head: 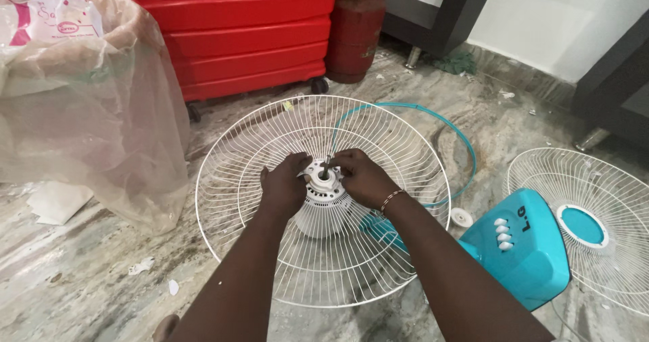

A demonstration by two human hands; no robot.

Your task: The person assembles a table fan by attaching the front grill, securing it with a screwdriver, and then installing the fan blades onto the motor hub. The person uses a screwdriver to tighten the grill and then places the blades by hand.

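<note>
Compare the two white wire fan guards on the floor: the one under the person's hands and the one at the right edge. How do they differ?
The guard under the hands has the white motor housing and shaft at its centre; the guard at the right has a turquoise disc instead. The first shows whole, with the left hand and right hand at its hub; the second is untouched and cut off by the frame. Both are round, white, radial wire.

White wire rear fan guard (270, 247): round, dished, lying face-up on the floor, seated around the motor. White motor housing (323, 213): upright at the guard's centre, its ribbed body below the wires, a round mounting plate on top. Metal shaft (326, 167): projects upward from the plate, bare.
</note>
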